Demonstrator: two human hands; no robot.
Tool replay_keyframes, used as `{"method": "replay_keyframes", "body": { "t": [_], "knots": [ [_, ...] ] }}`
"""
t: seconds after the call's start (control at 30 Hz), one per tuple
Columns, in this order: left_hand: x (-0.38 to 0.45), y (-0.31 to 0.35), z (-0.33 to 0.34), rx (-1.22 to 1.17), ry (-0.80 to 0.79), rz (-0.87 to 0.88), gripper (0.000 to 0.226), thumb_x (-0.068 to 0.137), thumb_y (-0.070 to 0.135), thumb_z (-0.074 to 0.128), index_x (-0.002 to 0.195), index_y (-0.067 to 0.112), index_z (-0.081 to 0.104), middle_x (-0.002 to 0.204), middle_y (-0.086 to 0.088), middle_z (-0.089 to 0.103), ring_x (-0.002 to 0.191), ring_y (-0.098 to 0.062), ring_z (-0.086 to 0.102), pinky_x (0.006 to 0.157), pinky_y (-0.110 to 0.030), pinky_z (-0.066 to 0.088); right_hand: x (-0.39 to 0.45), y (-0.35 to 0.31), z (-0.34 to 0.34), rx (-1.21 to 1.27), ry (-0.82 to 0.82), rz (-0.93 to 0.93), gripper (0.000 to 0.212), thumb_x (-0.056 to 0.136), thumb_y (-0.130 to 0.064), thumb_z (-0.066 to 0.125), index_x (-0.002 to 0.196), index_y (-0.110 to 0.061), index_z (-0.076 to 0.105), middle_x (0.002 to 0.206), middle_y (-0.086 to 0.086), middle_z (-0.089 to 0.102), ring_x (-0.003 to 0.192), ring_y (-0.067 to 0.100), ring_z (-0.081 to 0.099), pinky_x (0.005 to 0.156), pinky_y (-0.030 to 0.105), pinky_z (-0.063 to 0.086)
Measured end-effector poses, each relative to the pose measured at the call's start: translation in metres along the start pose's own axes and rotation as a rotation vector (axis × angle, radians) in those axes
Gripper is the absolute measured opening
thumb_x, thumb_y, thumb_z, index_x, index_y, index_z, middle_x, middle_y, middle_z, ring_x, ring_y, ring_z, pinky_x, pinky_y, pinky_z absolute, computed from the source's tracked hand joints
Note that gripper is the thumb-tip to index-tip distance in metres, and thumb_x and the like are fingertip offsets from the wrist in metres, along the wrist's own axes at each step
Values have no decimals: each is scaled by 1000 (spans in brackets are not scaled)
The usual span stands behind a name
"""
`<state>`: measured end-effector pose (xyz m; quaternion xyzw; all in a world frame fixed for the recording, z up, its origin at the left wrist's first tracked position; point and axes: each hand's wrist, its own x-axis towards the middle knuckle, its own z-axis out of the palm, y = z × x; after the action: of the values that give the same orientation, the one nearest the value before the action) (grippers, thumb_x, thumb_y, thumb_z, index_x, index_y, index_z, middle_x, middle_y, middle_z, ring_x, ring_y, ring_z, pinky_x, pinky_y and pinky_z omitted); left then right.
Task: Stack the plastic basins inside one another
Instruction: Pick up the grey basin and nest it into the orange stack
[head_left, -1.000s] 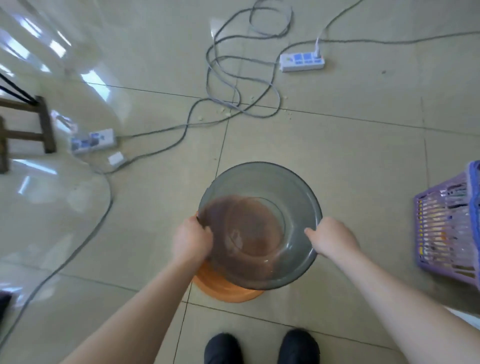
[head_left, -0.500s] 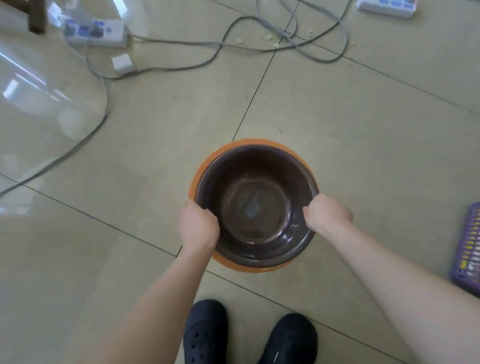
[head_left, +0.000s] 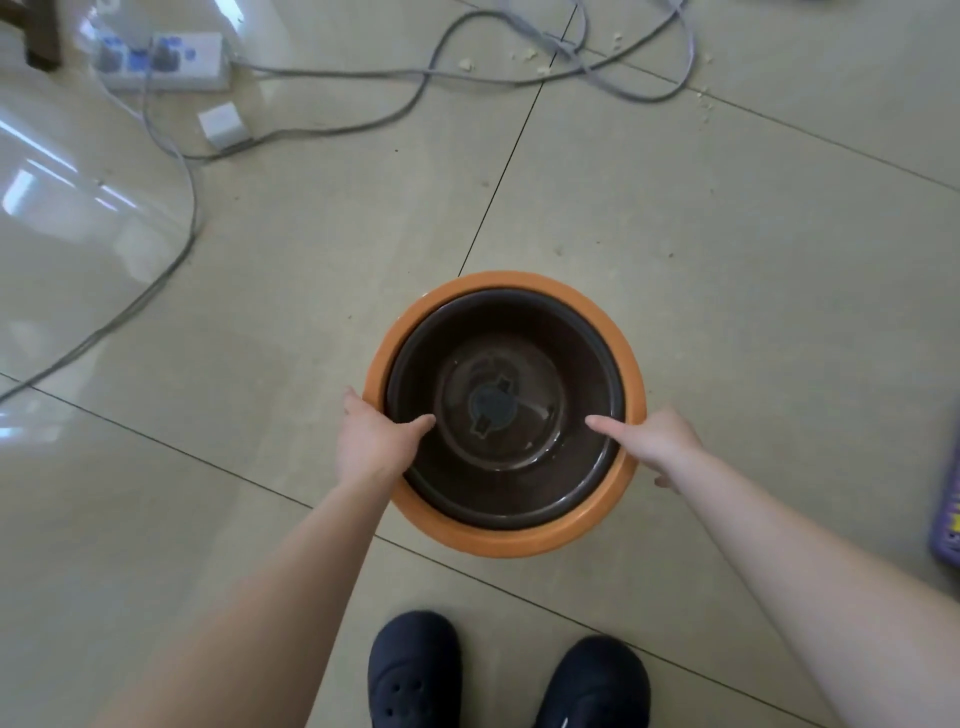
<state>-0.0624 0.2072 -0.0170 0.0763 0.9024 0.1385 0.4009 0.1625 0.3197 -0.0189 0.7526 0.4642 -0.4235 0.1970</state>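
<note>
A dark, see-through basin sits nested inside a slightly wider orange basin on the tiled floor, just in front of my feet. My left hand rests at the left rim, its thumb stretched over the dark basin's inner wall and its fingers outside. At the right rim, my right hand has its thumb pointing inward and its fingers spread beside the orange rim. Neither hand is clenched on the rim.
A white power strip, a small white adapter and grey cables lie on the floor at the back left. A purple basket shows at the right edge. My dark shoes stand below the basins.
The dark basin came down from above the orange one and now sits inside it. Both fists that gripped its rim have loosened, thumbs now extended.
</note>
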Motion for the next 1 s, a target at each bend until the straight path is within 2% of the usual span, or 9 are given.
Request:
{"method": "replay_keyframes", "body": {
  "t": [0.1,0.23,0.3,0.4,0.53,0.7,0.87,0.93,1.0],
  "knots": [
    [7,11,0,-85,-51,-26,81,71,34,80,137,12,37,131,-12,55,115,-34,59,88,-43,52,7,1,2,195,-74,66,79,68,-47,79,126,1,55,130,17,58,120,36,54,95,49,47],
    [23,14,1,-190,-68,-141,67,71,29,80,126,10,47,121,-15,60,110,-36,61,89,-46,51,19,5,15,388,-168,163,60,66,-32,82,116,-6,61,111,14,68,100,33,64,84,47,52],
    [31,10,3,-157,-65,-156,59,74,23,78,124,8,50,120,-17,61,108,-37,61,91,-48,52,25,8,21,427,-107,151,55,63,-25,81,111,-5,65,103,15,70,94,33,67,83,45,56],
    [37,6,5,-130,-71,-141,54,77,19,75,123,6,51,118,-18,61,107,-38,61,92,-48,53,27,8,26,419,-9,102,54,60,-23,80,108,-2,66,104,16,70,94,35,67,85,44,56],
    [25,10,0,-112,-78,-103,50,79,19,73,121,5,51,116,-19,61,106,-37,62,85,-45,52,17,14,17,437,-5,86,50,65,-21,79,109,-2,63,106,17,68,96,36,66,88,45,55],
    [-29,33,-16,-39,-129,-55,53,77,19,74,123,6,50,114,-18,62,101,-37,63,85,-47,53,-32,49,-20,502,-19,127,47,70,-22,77,109,-2,62,105,17,68,95,36,65,86,44,55],
    [-110,77,-8,82,-244,48,49,78,15,74,119,5,48,105,-15,58,88,-30,57,84,-45,51,-92,120,-73,640,-19,239,38,72,-23,76,103,-4,63,93,15,69,85,32,67,78,41,56],
    [-145,95,8,133,-304,93,50,79,16,73,121,6,47,102,-13,57,90,-30,58,86,-46,51,-110,153,-96,686,19,296,37,70,-22,77,99,-3,65,90,15,70,83,32,67,76,39,56],
    [-180,113,30,188,-345,145,52,78,18,73,122,6,48,105,-14,59,97,-34,61,88,-47,52,-122,191,-120,741,82,342,46,61,-24,80,98,-2,66,90,16,71,83,34,68,80,43,57]
  ]
}}
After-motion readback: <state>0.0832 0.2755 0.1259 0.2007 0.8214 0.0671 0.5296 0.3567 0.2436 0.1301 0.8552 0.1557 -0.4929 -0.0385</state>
